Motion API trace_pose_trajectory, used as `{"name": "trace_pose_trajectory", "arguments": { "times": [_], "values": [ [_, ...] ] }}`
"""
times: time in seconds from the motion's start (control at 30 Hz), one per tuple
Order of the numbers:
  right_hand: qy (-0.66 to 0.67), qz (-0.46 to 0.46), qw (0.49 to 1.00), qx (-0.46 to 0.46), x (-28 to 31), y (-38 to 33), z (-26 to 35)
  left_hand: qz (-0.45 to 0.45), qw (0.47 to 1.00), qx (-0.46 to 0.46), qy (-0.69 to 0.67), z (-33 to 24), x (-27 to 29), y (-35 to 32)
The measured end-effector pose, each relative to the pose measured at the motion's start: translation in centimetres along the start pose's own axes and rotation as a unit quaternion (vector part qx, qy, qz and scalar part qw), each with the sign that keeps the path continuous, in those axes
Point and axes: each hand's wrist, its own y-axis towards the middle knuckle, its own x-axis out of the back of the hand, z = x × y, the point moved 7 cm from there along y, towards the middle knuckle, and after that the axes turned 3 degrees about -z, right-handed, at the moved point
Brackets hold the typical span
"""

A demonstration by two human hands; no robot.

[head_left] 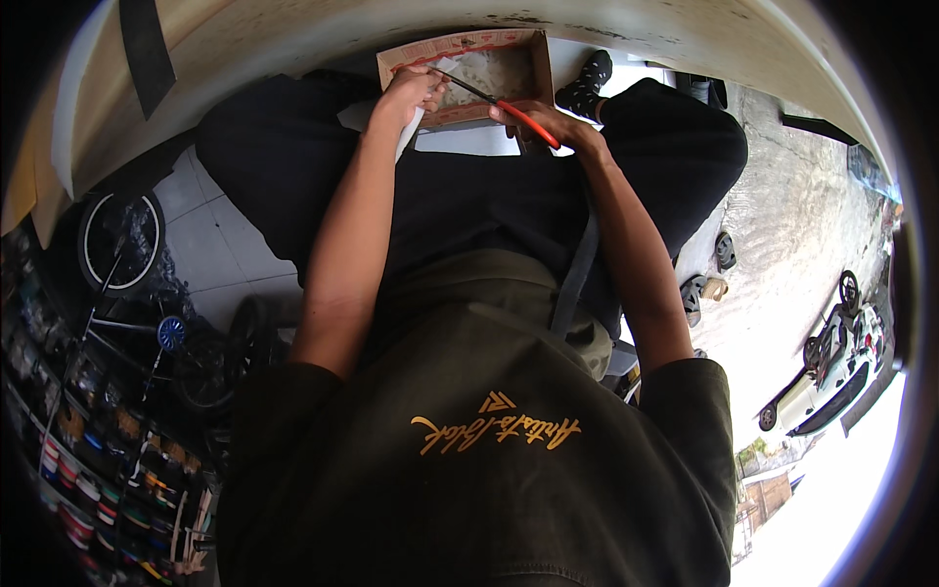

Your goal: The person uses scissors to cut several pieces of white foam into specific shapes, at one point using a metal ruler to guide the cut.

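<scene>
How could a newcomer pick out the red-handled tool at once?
At the picture's top centre, find the open cardboard box. Over it, the right hand holds the slim tool, dark end toward the left hand. Its bright red handle sets it apart from the box's pale contents.

The right hand (556, 119) grips a slender, red-handled hand tool with a dark metal tip (528, 121), angled toward the left hand (415, 91). The left hand's fingers are curled beside the tip, overlapping an open, rectangular tan cardboard box (469, 42) containing translucent whitish material (494, 71).
</scene>
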Motion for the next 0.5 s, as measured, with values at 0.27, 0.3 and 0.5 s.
{"name": "trace_pose_trajectory", "arguments": {
  "times": [0.27,0.3,0.5],
  "values": [
    [-0.028,-0.012,0.999,-0.043,0.7,0.2,0.5,0.017,0.997,-0.010,0.081,0.2,-0.8,-0.3],
    [-0.026,-0.002,0.999,-0.047,0.4,0.5,0.2,0.017,0.996,-0.008,0.082,0.2,-0.9,-0.3],
    [-0.040,0.011,0.998,-0.043,0.3,1.7,-0.8,0.006,0.995,0.006,0.099,0.3,-1.0,-0.2]
  ]
}}
